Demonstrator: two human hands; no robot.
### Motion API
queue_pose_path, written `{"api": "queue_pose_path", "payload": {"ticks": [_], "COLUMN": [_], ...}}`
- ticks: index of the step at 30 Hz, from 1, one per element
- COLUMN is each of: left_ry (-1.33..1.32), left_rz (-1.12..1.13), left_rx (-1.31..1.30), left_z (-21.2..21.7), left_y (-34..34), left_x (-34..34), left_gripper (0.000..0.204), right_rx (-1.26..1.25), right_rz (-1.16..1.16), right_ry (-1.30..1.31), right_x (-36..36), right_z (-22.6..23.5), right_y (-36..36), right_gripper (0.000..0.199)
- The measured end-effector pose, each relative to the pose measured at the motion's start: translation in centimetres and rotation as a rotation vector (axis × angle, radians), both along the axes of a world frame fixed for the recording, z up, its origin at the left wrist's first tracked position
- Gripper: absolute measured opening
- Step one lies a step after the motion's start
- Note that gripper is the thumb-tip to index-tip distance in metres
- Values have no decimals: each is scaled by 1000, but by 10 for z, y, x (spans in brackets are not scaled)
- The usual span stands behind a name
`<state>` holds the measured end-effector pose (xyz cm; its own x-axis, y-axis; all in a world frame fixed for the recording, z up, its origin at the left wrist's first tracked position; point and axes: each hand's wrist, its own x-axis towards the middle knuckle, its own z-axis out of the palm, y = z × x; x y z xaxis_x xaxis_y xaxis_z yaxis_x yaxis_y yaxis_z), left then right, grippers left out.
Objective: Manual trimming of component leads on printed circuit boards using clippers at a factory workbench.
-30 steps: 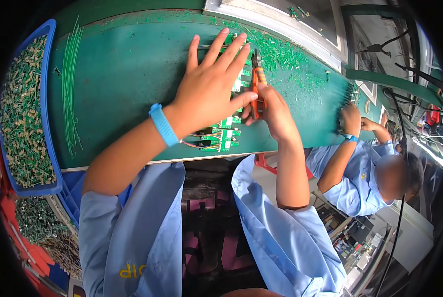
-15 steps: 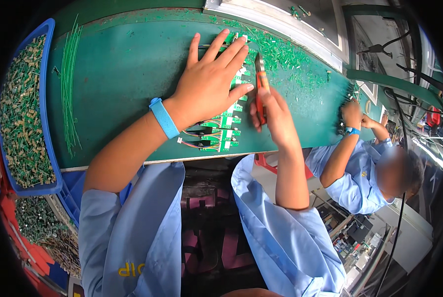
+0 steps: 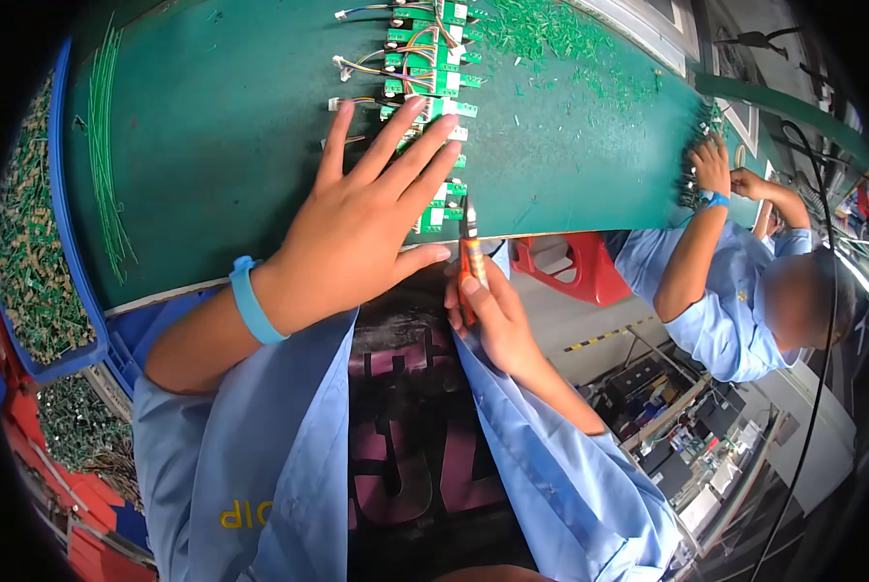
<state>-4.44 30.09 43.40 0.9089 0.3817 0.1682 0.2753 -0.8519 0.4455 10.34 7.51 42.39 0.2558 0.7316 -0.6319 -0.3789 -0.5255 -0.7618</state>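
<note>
Green matting is covering the counter [image 3: 260,145] in the head view, and its near edge is curving past the person's front. At the left a blue bin [image 3: 63,194] is holding a heap of small green and tan pieces, with thin green strands [image 3: 107,145] lying lengthwise beside it. Loose green scraps [image 3: 551,34] are littering the far right, and a co-worker [image 3: 735,301] is sitting beyond at the same counter.

The left hand [image 3: 357,218] is lying palm down with its fingers spread wide, some of them reaching over the circuit board strip [image 3: 446,73]; that grip is clasping nothing visible and is probably steadying the strip. The right hand [image 3: 492,315] is wrapping its grip around orange-handled pliers [image 3: 472,252], likely so that their nose is pointing away from the body, alongside the strip's near end. Whether the nose is touching the board, I cannot tell.

The strip is running from the upper edge of the view toward the counter's near edge. It is looking like a ladder of small green boards with white patches, while bundles of coloured wires [image 3: 361,68] with pale connectors are sticking out leftward.
</note>
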Motion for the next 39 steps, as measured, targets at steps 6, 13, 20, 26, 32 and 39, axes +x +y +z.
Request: {"api": "queue_pose_path", "payload": {"ticks": [6, 13, 20, 26, 32, 39], "left_ry": [-120, -290, -580, -1034, -810, -436], "left_rz": [51, -35, 539, 637, 757, 589], "left_rx": [-46, -1094, -2216, -2134, -1874, -1735], "left_z": [-16, -11, -10, 8, 16, 47], "left_y": [-22, -88, -102, -86, -69, -46], "left_x": [-12, -68, -45, -22, -1, 61], "left_gripper": [77, 37, 33, 38, 42, 52], "right_rx": [27, 123, 891, 552, 497, 543], "right_rz": [-28, 390, 470, 841, 707, 310], "right_ry": [-69, -1913, -1433, -1064, -875, -724], "right_x": [12, 102, 145, 118, 80, 171], "right_z": [1, -4, 29, 2, -8, 24], "right_y": [7, 76, 245, 276, 212, 136], "right_gripper": [30, 62, 54, 73, 72, 63]}}
